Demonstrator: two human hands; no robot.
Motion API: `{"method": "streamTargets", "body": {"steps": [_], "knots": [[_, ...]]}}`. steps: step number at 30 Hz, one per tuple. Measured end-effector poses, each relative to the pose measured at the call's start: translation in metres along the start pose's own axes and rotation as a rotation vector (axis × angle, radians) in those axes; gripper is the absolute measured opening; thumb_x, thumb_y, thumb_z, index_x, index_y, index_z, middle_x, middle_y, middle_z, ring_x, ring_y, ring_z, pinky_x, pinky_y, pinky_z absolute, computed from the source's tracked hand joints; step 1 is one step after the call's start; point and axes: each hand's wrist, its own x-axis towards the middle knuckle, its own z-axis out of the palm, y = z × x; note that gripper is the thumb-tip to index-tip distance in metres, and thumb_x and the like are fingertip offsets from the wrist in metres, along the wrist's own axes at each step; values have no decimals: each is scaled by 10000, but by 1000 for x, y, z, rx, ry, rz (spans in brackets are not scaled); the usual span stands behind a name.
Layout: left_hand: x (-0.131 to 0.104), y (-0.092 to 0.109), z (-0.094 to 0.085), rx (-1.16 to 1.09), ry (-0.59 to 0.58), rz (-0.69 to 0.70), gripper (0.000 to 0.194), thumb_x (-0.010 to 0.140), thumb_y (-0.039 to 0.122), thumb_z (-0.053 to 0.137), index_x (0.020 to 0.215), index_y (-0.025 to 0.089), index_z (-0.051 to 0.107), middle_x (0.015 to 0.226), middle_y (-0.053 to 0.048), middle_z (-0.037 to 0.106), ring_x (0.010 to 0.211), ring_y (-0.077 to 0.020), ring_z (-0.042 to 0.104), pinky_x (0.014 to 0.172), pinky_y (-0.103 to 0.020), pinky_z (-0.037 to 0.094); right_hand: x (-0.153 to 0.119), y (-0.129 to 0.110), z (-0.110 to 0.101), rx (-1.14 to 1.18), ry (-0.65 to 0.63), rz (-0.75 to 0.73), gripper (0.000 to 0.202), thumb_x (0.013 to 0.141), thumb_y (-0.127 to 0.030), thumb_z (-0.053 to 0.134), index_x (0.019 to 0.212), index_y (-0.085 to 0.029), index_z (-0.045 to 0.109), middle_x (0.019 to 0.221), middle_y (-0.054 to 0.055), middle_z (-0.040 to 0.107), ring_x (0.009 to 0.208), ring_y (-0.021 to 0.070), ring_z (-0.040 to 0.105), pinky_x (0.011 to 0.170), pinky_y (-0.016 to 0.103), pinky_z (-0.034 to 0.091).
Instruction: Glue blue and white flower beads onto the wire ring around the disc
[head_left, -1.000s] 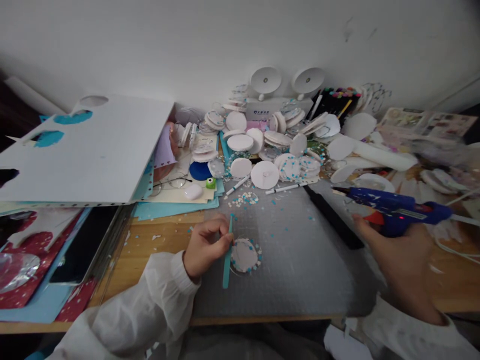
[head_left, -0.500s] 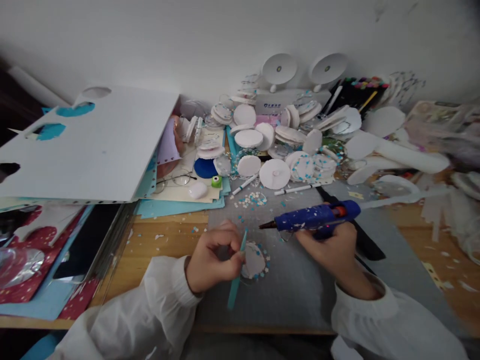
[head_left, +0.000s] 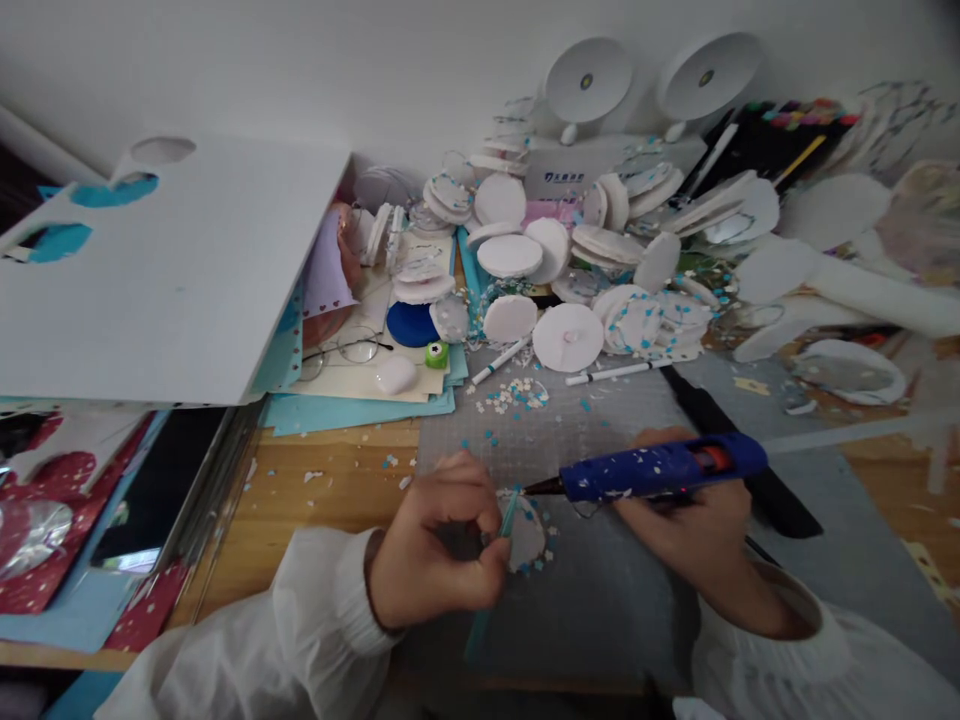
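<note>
a gluing step seems to be in hand: the left hand (head_left: 442, 540) is pinching teal tweezers (head_left: 478, 632) between thumb and fingers, while the right hand (head_left: 697, 535) is wrapping its fingers around a blue glue gun (head_left: 649, 470). its nozzle (head_left: 546, 487) is pointing at the tweezer tip; whether they are touching, i cannot tell. the bead-edged disc (head_left: 531, 542) is lying on the grey mat (head_left: 600, 610), partly behind the tweezers. the next move is probably calling for a small dab and steady tweezers. counting: one glue gun, one pair of tweezers, two white pens (head_left: 619, 373), two dish-shaped stands (head_left: 566, 75); the piled discs (head_left: 510, 256) are overlapping too much.
</note>
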Motion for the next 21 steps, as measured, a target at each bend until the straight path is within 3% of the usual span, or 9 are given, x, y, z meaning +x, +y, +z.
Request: {"method": "streamTargets", "body": {"steps": [21], "knots": [[1, -3, 2, -28, 10, 9, 192, 626, 100, 564, 533, 170, 412, 526, 10, 445, 554, -123, 412, 608, -299, 314, 3, 0, -3, -38, -30, -40, 124, 685, -276, 615, 738, -195, 537, 604, 16, 622, 500, 178, 626, 489, 272, 514]]}}
